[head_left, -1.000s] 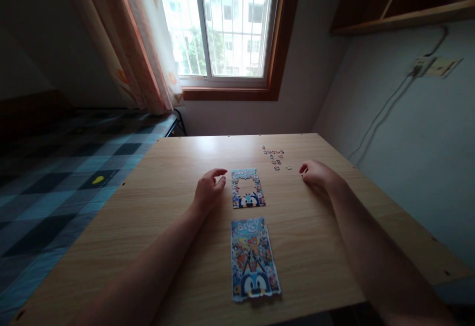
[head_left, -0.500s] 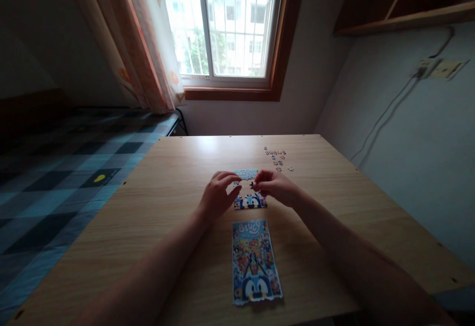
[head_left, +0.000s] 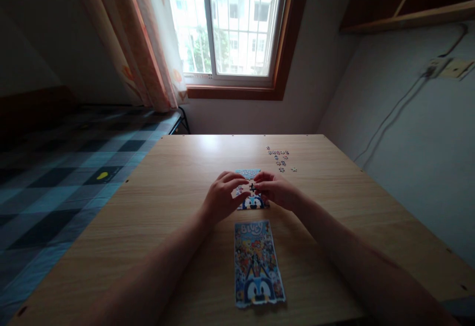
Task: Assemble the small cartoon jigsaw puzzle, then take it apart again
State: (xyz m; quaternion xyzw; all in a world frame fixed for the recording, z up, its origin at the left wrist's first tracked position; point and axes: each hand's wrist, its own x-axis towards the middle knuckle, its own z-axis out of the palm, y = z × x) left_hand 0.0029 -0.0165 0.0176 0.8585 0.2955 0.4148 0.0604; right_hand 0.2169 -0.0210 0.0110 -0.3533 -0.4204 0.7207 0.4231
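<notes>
A small, partly assembled jigsaw puzzle [head_left: 253, 203] lies on the table, with a gap in its middle where bare wood shows. My right hand [head_left: 279, 190] pinches a dark puzzle piece [head_left: 252, 186] between thumb and fingertips over that gap. On the left side of the puzzle, my left hand [head_left: 222, 195] rests with thumb and fingers apart and nothing visible between them. Its fingers cover part of the left edge. Nearer to me lies a printed Bluey picture sheet [head_left: 257, 261] with a torn bottom edge.
Several loose puzzle pieces [head_left: 279, 153] are scattered beyond my right hand on the wooden table [head_left: 178, 177]. To the left stands a bed with a checked sheet [head_left: 74, 182]. A window [head_left: 237, 29] is behind the table, and a cable [head_left: 389, 111] hangs along the right wall.
The left hand has shifted slightly right, further over the puzzle. The dark piece in my right hand now sits over the gap, close to the assembled part. The view has moved slightly.
</notes>
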